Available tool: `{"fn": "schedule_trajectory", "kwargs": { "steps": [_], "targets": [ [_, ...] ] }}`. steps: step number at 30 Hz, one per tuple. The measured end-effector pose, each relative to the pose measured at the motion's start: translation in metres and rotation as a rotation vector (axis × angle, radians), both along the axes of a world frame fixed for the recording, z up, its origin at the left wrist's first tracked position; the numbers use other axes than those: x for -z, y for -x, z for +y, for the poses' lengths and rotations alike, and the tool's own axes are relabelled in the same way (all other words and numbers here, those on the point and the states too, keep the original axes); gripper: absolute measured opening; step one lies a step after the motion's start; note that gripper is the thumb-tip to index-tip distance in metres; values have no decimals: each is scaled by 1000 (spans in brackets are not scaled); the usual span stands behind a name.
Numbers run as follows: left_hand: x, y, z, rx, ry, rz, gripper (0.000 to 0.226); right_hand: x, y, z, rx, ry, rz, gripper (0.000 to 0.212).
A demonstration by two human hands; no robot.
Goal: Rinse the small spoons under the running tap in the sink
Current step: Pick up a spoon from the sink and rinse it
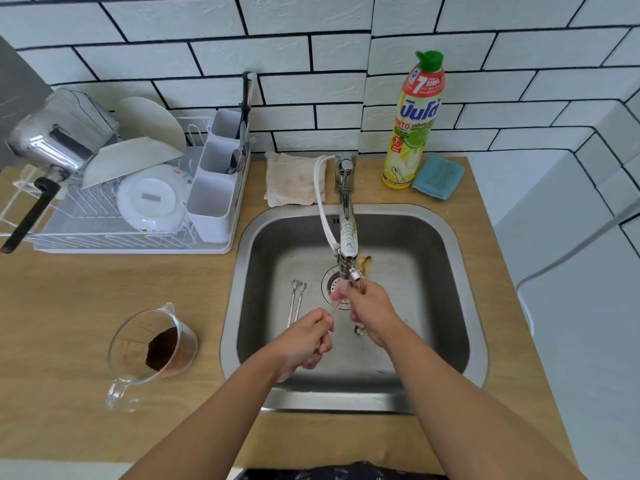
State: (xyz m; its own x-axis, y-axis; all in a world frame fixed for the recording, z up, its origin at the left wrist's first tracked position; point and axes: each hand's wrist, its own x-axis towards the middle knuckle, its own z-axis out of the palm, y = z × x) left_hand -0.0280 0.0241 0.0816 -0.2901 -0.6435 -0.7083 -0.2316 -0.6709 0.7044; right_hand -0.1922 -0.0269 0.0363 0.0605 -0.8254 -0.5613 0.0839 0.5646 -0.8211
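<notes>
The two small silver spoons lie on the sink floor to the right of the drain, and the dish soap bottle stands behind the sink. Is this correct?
Not quite. The head view shows the two small silver spoons on the sink floor to the left of the drain, not the right. The dish soap bottle does stand behind the sink.

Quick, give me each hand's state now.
Left hand: closed, pinching a thin spoon handle.
Right hand: closed around golden spoons under the tap.
</notes>
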Motion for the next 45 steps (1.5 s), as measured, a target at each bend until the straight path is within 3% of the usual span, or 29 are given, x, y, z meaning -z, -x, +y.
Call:
{"fn": "schedule_trajectory", "kwargs": {
  "steps": [2, 6, 10, 12, 14, 17, 21, 24, 28, 30, 34, 39, 45],
  "targets": [
    [-2, 0, -1, -15, -1, 15, 22, -1, 2, -3, 29, -17, -40, 19],
    [-8, -4, -2, -102, -81, 154, 20, -3, 2, -1, -130, 75, 23, 34],
    [-12, -17, -1, -355, -319, 531, 17, 0, 10, -2, -17, -37, -286, 27],
    [-12, -19, 1, -376, -365, 586, 14, 0, 11, 1, 19, -49, -339, 22],
    [-10, -20, 4, -284, -309, 473, 16, 1, 6, 5, 40, -46, -222, 19],
    [-4, -18, 2, -80, -148, 155, 21, 0, -2, 9, 77, -27, -30, 22],
    [4, -6, -14, -59, 4, -1, 27, -3, -4, 17, 29, -75, -166, 20],
    [10, 10, -34, -85, 156, -112, 26, -10, 6, 12, 200, -47, -133, 17],
    [12, 34, -58, -129, 189, -55, 19, -18, 23, -3, 448, -4, -108, 17],
    [11, 46, -65, -139, 154, -34, 21, -22, 29, -6, 448, 10, -133, 16],
    [13, 55, -69, -169, 137, -170, 39, -25, 38, -6, 382, 1, -86, 18],
    [16, 49, -59, -156, 75, 126, 28, -20, 40, -6, 433, 4, -152, 16],
    [19, 43, -51, -143, 237, -216, 53, -16, 28, -2, 344, -35, -83, 16]
  ]
}}
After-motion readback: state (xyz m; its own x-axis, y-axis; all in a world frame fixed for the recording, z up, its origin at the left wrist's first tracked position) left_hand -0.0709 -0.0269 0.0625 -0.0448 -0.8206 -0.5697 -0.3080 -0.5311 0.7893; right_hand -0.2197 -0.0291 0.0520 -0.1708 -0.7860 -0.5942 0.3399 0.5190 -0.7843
